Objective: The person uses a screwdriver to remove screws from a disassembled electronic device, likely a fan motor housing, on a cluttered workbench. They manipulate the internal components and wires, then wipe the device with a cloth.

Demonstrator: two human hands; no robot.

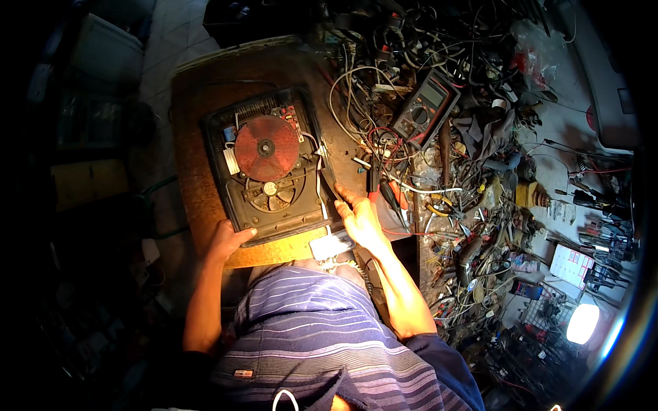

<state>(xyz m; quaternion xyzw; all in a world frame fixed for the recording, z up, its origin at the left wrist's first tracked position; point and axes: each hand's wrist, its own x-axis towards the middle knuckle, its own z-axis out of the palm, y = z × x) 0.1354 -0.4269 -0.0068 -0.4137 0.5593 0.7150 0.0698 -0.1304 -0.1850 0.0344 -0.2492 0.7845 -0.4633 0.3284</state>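
An opened induction cooker lies on a brown wooden board. Its round reddish copper coil, a cooling fan and a red circuit board are exposed. My left hand grips the near left corner of the casing, its thumb on the rim and the other fingers mostly hidden. At the casing's right side, my right hand is closed around what looks like a slim dark tool lying along the edge; its exact kind is unclear. White wires run down inside that edge.
To the right, a multimeter rests among heaped cables and parts. Test probes and orange-handled pliers lie close to my right hand. A white block sits at the near board edge. A bright lamp glows far right.
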